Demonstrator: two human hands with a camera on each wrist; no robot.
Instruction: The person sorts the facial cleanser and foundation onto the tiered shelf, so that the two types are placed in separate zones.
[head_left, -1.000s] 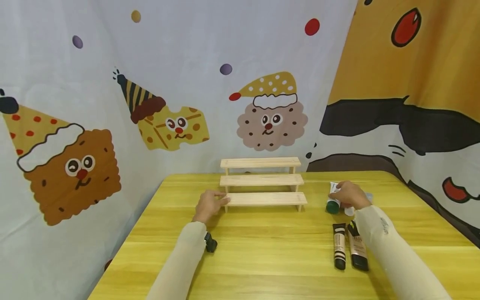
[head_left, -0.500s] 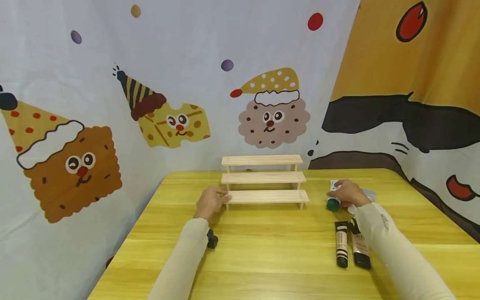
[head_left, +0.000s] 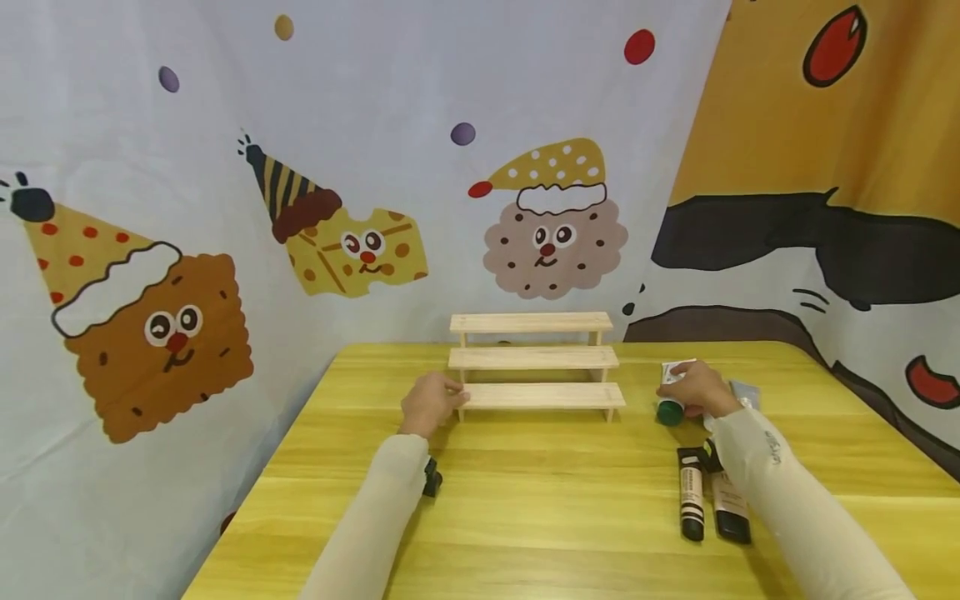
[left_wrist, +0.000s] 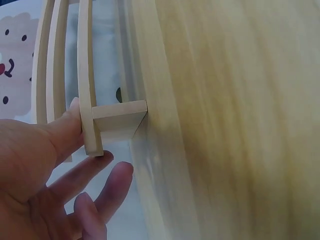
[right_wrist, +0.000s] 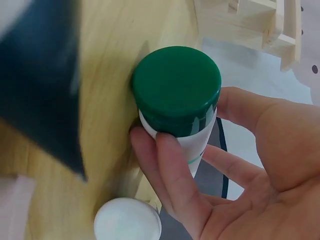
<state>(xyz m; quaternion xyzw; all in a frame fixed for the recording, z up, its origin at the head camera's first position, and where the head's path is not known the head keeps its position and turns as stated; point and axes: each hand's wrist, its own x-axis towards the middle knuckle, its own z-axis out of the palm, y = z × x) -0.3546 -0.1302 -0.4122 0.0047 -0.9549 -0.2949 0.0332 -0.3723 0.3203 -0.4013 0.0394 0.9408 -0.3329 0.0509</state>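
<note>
A wooden rack is being held at the end of its nearest board by the left hand. The rack's side panel is being borne by the tabletop; beyond the tabletop's edge, a printed cloth is being partly hidden by the boards.

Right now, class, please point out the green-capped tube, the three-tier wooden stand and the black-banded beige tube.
Green-capped tube (right_wrist: pixel 176 102): right wrist view, on the green cap.
Three-tier wooden stand (head_left: pixel 534 358): head view, on the middle board.
Black-banded beige tube (head_left: pixel 692 492): head view, on its beige body.
</note>
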